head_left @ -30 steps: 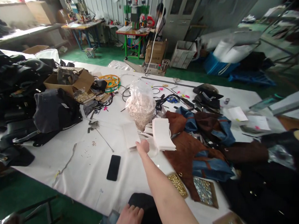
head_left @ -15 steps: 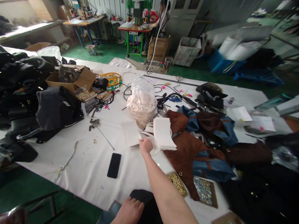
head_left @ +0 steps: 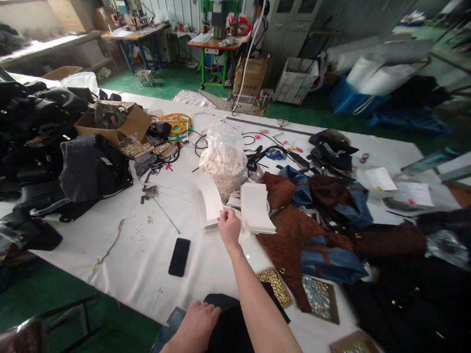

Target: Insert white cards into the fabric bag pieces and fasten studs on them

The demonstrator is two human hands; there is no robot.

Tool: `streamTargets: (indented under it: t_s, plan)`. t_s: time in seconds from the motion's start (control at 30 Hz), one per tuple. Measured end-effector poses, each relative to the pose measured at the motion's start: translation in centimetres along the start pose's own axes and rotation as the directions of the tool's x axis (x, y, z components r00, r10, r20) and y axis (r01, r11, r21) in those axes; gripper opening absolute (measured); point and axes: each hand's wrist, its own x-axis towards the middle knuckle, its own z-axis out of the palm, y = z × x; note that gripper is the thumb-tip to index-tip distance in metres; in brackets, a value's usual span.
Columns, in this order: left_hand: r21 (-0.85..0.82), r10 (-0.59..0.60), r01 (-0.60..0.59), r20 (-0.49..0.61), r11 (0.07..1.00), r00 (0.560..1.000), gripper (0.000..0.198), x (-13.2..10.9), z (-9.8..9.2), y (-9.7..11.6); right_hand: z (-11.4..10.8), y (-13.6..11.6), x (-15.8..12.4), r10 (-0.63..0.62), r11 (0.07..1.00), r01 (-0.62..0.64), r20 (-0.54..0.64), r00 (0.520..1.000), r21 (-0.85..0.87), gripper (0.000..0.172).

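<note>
My right hand [head_left: 229, 225] reaches out over the white table [head_left: 141, 256] and pinches the near corner of a white sheet [head_left: 210, 200], which curls up from a thin stack of the same sheets. A thicker stack of white sheets [head_left: 255, 208] lies just right of the hand. Behind them stands a clear plastic bag of pale small parts [head_left: 224, 159]. My left hand [head_left: 195, 328] rests with bent fingers on a black piece of fabric [head_left: 229, 326] at the table's near edge.
A black phone [head_left: 179, 256] lies left of my arm. Brown and blue bags [head_left: 312, 230] are heaped to the right, black bags [head_left: 28, 146] to the left. Trays of metal studs [head_left: 319, 298] sit at the near right. A person works at a far bench [head_left: 212, 43].
My right hand has closed on the top white sheet and lifted its corner, so the sheet now curls upward. My left hand shifted slightly on the black fabric.
</note>
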Motion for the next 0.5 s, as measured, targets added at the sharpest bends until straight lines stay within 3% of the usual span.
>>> streamTargets:
  t_s: [0.13,0.27,0.37,0.5]
  plan:
    - [-0.057,-0.032,0.030,-0.023,0.998,0.999,0.029,-0.4,-1.2,0.2,-3.2,0.2,-4.6,-0.012,0.979,0.013,-0.007,1.000,0.205,0.047]
    - [-0.147,-0.061,0.056,-0.029,0.988,0.998,0.029,-0.4,-1.8,0.2,-8.1,4.2,-13.2,0.109,0.896,-0.097,-0.003,0.994,0.433,0.043]
    - [-0.233,-0.100,0.088,-0.042,0.968,0.994,0.032,-0.1,-1.6,-0.2,-12.4,8.8,-20.7,0.140,0.923,-0.129,-0.004,0.990,0.362,0.033]
    - [-0.342,-0.170,0.136,-0.073,0.930,0.983,0.033,0.6,-0.6,-1.2,-17.2,14.3,-28.3,0.020,0.993,-0.026,0.054,0.998,0.111,0.023]
